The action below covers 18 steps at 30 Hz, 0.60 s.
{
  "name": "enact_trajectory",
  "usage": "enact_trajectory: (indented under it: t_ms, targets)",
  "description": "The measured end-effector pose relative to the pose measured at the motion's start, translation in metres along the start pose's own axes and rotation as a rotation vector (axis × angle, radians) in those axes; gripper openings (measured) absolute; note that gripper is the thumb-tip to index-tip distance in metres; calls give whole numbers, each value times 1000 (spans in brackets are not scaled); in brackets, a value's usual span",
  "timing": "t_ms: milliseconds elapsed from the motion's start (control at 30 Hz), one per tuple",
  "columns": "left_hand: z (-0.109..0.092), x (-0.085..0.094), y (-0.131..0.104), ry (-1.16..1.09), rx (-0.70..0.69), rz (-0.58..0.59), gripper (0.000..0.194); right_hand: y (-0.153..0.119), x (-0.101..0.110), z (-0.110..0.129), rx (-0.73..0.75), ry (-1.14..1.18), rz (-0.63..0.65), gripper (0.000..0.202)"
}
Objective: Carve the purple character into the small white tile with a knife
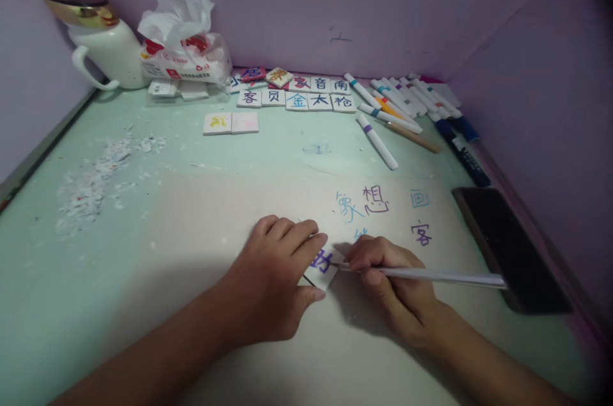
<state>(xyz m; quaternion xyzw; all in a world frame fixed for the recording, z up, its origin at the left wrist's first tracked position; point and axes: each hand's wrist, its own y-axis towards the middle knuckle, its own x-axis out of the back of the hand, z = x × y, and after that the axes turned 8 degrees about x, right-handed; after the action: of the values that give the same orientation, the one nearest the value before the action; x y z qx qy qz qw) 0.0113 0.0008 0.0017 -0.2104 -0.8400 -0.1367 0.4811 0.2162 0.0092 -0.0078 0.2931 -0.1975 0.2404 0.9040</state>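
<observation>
Well apart from the desk's (pixel 268 154) back edge, a tile (pixel 328 274) is grasped, presumably for steadiness, by the left hand (pixel 278 272); a slim tool (pixel 445 276), by the right hand (pixel 401 294).

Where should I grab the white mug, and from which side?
Probably by the handle, coming from the front left: it loops out from the left of the mug as pictured, with a gap inside for the fingers, while the tissue pack crowds the right. Your left hand is nearer, though it's holding a tile.
</observation>
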Motion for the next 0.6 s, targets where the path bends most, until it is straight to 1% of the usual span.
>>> enact_trajectory:
  t_ms: [167,367,600]
  targets:
    - [1,0,1,-5,-9,-10,43,4,0,2,28,-91,25,10]
    - [1,-2,1,16,-7,3,38,1,1,2,-108,-55,-10,14]
    - [1,-2,1,20,-3,-9,33,-7,-2,3,-197,-3,-73,18]
